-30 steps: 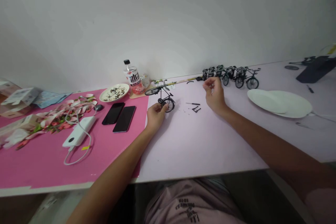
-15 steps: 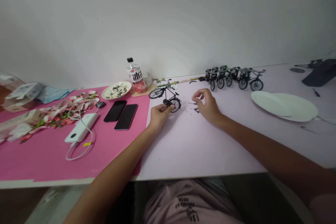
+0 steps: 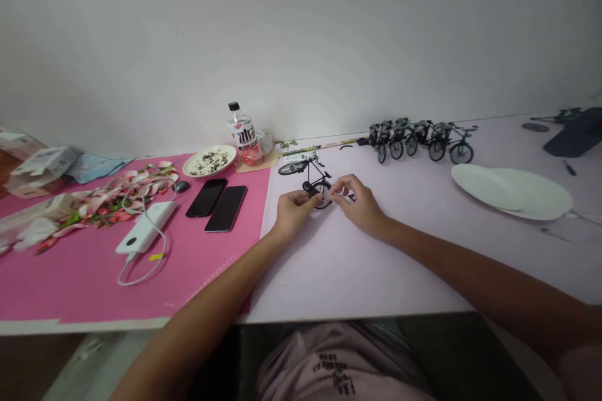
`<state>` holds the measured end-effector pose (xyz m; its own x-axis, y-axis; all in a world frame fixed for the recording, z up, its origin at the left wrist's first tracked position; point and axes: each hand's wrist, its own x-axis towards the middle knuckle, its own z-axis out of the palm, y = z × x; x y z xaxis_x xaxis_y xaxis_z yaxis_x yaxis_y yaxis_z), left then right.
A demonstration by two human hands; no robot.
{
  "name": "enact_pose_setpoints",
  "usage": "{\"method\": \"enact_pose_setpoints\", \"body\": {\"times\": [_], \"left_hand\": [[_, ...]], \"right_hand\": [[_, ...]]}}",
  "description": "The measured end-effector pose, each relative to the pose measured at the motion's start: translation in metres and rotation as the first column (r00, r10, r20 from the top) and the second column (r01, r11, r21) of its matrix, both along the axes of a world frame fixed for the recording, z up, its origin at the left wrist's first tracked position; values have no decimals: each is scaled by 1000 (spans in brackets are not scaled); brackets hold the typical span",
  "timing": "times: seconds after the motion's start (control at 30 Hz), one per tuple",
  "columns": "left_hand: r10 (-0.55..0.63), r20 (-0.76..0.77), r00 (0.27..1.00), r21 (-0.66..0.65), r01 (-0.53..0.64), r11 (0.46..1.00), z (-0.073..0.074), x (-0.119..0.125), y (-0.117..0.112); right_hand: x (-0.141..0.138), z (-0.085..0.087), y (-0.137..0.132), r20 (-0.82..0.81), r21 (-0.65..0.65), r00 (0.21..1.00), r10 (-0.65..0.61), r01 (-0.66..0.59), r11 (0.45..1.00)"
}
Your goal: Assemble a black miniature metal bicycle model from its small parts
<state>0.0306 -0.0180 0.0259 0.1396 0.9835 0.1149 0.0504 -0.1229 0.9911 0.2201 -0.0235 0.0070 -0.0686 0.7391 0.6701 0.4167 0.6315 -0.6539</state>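
A small black model bicycle (image 3: 312, 175) is tilted over the pale table, its handlebar pointing toward the wall. My left hand (image 3: 294, 212) pinches it by the lower wheel, thumb on the near side. My right hand (image 3: 360, 202) is at the right edge of that same wheel, thumb and forefinger pressed together there. Whatever may be between those fingertips is too small to make out. A tiny black part (image 3: 352, 197) lies on the table, mostly covered by my right hand.
Several finished model bicycles (image 3: 423, 140) stand along the wall. White oval plates (image 3: 540, 191) lie to the right. Leftward are two phones (image 3: 226, 208), a power bank (image 3: 147, 227), a drink bottle (image 3: 246, 138), a dish (image 3: 197, 169) and artificial petals (image 3: 117, 194).
My right hand has moved left and slightly down to the wheel. My left hand has shifted a little right with the model bicycle.
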Motion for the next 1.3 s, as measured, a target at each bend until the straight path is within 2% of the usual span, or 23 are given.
{"method": "enact_pose_setpoints", "body": {"times": [0.2, 0.43, 0.7, 0.87, 1.13, 1.3], "left_hand": [[-21, -50, 999, -7, 20, 1000, -2, 0, -1], [-10, -95, 995, 43, 15, 999, -4, 0, -2], [60, -115, 991, 119, -46, 992, 3, 2, -6], [48, -127, 991, 143, -30, 989, 3, 2, -6], [79, -158, 984, 184, -49, 982, 1, 0, -3], [58, -153, 986, 175, -31, 984, 1, 0, -3]], "right_hand": [[-2, -1, -1, -8, 9, 1000, 8, -8, 1000], [-4, 1, -2, -12, 0, 999, 30, -30, 1000], [-5, 2, -5, 11, -41, 1000, 25, -25, 999], [-4, 1, -4, 26, -84, 999, 24, -22, 996], [-4, -4, 1, -32, -125, 996, 82, -85, 988], [-3, -6, 3, -26, -134, 994, 107, -109, 985]]}}
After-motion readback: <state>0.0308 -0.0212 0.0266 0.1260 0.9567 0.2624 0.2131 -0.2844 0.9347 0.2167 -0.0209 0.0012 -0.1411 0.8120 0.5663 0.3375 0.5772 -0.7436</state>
